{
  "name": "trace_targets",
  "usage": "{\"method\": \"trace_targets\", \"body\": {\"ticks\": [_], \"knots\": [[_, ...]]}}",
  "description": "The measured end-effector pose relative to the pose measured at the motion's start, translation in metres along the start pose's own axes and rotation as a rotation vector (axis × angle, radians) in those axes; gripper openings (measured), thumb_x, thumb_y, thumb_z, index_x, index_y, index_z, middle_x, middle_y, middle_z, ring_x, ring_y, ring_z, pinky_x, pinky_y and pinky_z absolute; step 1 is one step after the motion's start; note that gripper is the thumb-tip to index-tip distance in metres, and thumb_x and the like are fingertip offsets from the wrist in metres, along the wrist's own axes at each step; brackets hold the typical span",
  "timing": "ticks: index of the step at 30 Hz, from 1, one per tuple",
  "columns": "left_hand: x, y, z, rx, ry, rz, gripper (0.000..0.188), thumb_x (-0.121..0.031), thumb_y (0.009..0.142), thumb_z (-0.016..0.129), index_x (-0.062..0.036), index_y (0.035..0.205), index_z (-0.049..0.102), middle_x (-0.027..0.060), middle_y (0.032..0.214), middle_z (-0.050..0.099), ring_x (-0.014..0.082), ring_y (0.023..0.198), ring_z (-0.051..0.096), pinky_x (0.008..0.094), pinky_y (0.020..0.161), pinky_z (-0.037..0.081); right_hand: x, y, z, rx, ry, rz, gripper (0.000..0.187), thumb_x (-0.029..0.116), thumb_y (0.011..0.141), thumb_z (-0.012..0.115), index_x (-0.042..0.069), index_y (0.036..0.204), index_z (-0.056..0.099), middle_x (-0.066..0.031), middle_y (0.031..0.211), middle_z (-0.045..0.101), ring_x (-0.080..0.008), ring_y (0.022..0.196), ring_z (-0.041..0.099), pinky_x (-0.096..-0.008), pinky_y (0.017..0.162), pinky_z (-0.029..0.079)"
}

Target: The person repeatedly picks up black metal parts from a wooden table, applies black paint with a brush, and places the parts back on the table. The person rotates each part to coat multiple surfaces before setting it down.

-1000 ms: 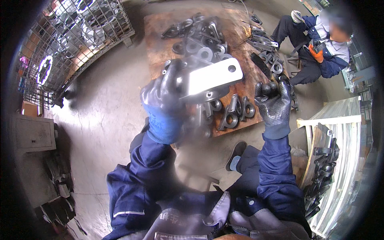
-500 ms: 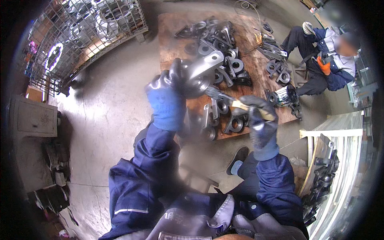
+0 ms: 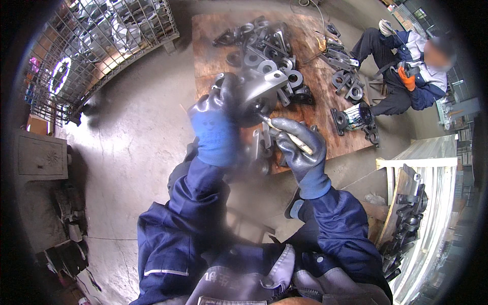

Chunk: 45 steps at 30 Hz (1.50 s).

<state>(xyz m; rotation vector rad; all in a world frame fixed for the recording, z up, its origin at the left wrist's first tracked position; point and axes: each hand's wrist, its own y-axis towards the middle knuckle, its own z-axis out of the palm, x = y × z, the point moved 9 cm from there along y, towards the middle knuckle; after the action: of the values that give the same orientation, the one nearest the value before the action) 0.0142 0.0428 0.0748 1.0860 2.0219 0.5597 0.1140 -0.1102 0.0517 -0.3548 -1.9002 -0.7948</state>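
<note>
My left hand (image 3: 217,99), in a blue and black coated glove, is closed on a grey metal bracket (image 3: 265,87) with a flat tab and a rounded ring body, held up over the wooden board. My right hand (image 3: 305,150), gloved the same way, grips a brush (image 3: 297,142) by its pale handle. The brush's tip reaches the underside of the bracket, where its bristles are mostly hidden. Below and beyond lie many similar ring brackets (image 3: 295,79), some shiny black, on the brown board (image 3: 206,63).
A dark-smeared pail (image 3: 359,115) stands at the board's right edge. A co-worker (image 3: 401,71) sits beyond it, one hand in an orange glove. A wire cage (image 3: 117,61) of parts is at far left. At right, a white-framed rack (image 3: 422,162) stands beside more dark parts (image 3: 409,218).
My right hand has moved left and up, bringing the brush from beside the bracket to its underside. My left hand still holds the bracket in nearly the same place.
</note>
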Motion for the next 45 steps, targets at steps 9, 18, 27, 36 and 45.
{"method": "trace_targets", "body": {"ticks": [9,18,27,36,45], "knots": [[-0.002,-0.015,0.018,0.363,0.028,-0.058,0.093,-0.025,0.071,0.075,-0.0024,0.148,0.029,0.0143,0.122,0.058,0.0313,0.108,0.057,0.0472,0.088,0.037,0.012,0.004,0.002,-0.007,-0.268,-0.064,0.026,0.010,0.085,0.071,0.006,0.110,0.071,-0.0105,0.093,0.073,-0.0266,0.081,0.070,-0.0361,0.075,0.054],[-0.001,-0.006,0.012,0.081,0.155,0.016,0.051,-0.021,0.079,0.071,-0.0132,0.127,0.057,0.0110,0.081,0.066,0.0313,0.072,0.067,0.0431,0.064,0.053,0.041,-0.008,0.012,0.086,-0.776,-0.527,0.030,0.024,0.086,0.063,0.013,0.113,0.070,-0.0103,0.099,0.068,-0.0313,0.088,0.064,-0.0439,0.079,0.051],[-0.004,-0.005,0.009,0.034,0.191,0.012,0.054,-0.020,0.078,0.071,-0.0126,0.130,0.056,0.0107,0.079,0.067,0.0307,0.071,0.068,0.0415,0.063,0.053,0.029,-0.006,0.009,0.102,-0.665,-0.372,0.033,0.017,0.081,0.069,0.015,0.114,0.070,-0.0088,0.101,0.068,-0.0310,0.090,0.063,-0.0444,0.082,0.050],[-0.002,-0.005,0.014,0.213,0.039,-0.061,0.065,-0.023,0.076,0.074,-0.0119,0.134,0.049,0.0132,0.092,0.066,0.0322,0.084,0.066,0.0432,0.073,0.049,0.033,-0.011,0.022,0.083,-0.922,-0.593,0.036,0.014,0.075,0.069,0.016,0.111,0.071,-0.0065,0.095,0.061,-0.0284,0.088,0.063,-0.0442,0.079,0.054],[0.022,-0.010,0.020,0.140,-0.218,-0.162,0.042,-0.011,0.078,0.071,-0.0079,0.119,0.061,0.0152,0.088,0.070,0.0345,0.079,0.070,0.0400,0.069,0.055,0.037,0.002,-0.028,0.210,-0.377,-0.271,0.032,0.032,0.091,0.065,0.006,0.110,0.071,-0.0120,0.095,0.070,-0.0230,0.084,0.069,-0.0397,0.078,0.055]]}}
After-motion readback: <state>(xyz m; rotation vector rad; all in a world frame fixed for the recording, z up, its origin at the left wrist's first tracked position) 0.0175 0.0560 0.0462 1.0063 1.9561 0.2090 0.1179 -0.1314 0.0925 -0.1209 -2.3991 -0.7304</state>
